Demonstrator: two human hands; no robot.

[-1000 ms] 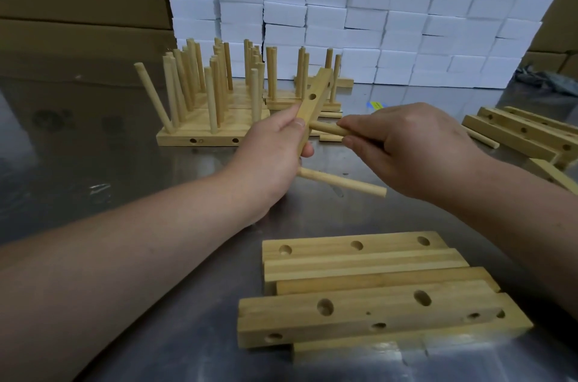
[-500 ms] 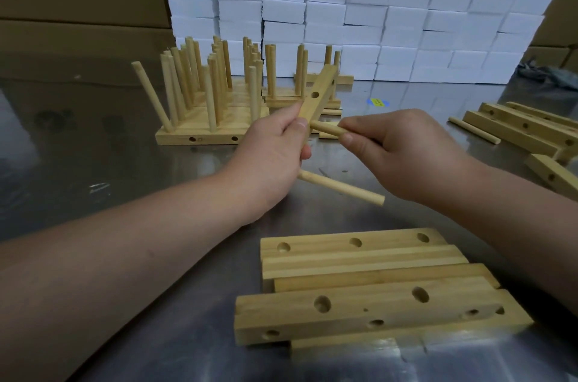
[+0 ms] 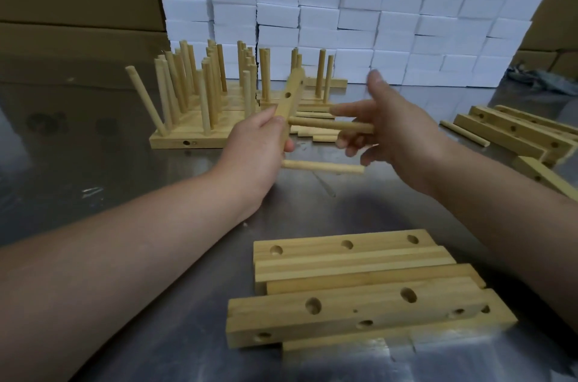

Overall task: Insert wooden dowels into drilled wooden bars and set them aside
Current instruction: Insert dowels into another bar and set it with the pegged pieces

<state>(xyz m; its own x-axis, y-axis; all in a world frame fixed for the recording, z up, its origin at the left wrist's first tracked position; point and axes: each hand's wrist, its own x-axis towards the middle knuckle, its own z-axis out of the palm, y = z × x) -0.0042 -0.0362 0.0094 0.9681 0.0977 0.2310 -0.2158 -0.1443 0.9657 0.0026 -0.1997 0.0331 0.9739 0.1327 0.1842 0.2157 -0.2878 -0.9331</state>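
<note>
Left hand [image 3: 259, 144]: grips the lower end of the held bar [image 3: 292, 94], above the desk [image 3: 78, 162].
Held bar: tilted; upper dowel [image 3: 328, 126] and lower dowel [image 3: 322, 166] project rightward from it.
Right hand [image 3: 394, 128]: fingers spread loosely at the upper dowel's free end.
Finished bars [image 3: 187, 139]: far left, dowels upright.
Empty drilled bars [image 3: 359, 306]: stacked nearest the camera.

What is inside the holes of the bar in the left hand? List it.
An upper dowel and a lower dowel stick out sideways from the bar; one hole above them is empty. The left hand covers where the lower dowel enters.
</note>
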